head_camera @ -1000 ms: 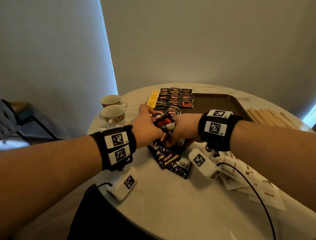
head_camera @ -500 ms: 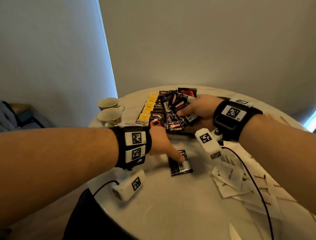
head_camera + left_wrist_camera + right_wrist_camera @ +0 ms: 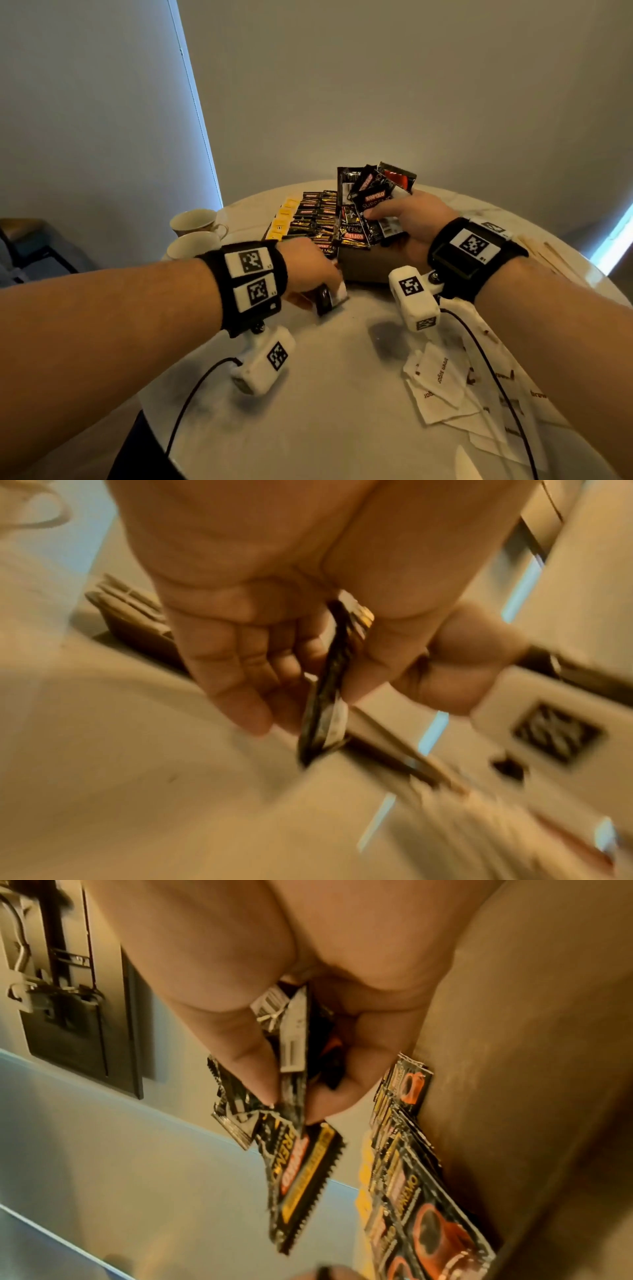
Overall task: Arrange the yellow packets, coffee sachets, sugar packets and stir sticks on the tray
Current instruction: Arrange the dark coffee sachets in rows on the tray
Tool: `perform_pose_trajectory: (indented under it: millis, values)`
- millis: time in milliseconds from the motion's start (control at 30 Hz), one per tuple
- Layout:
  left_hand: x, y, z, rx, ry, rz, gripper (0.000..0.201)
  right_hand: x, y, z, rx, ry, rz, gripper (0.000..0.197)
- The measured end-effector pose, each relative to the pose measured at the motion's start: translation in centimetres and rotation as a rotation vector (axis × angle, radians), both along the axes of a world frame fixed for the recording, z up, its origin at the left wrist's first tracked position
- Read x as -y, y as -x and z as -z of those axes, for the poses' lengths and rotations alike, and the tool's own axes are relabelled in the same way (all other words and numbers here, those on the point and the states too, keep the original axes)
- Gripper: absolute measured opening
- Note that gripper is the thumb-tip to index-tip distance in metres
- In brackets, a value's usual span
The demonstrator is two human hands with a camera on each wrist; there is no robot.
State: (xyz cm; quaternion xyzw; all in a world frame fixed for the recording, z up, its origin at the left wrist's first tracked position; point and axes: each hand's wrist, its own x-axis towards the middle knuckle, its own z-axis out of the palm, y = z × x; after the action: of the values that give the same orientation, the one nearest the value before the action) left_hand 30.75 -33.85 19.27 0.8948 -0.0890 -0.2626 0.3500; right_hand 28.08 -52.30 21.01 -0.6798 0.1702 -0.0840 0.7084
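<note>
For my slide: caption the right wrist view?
Right hand grips a bunch of coffee sachets beside sachet rows on the tray.

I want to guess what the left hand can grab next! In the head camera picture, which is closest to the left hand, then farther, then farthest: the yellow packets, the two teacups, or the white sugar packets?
From the left hand:
1. Yellow packets, on the tray's left edge, just beyond the hand.
2. Teacups, off to its left.
3. Sugar packets, across the table, under the right forearm.

Plain grey walls [image 3: 376, 85] meet behind a round marble table [image 3: 325, 428], daylight at both edges.
</note>
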Motion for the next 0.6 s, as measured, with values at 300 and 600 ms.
perform_pose_trajectory:
  millis: [300,600]
  values:
    - [0.0,-4.1,-0.4,-0.051,0.887,-0.410,0.005,-0.5,-1.3,0.1,-0.014,-0.144,0.047,0.030]
    - [2.8,-5.6,0.4,-0.348,1.197,-0.233,0.073,-2.0,-4.3,1.4,-0.132,0.081,-0.138,0.050]
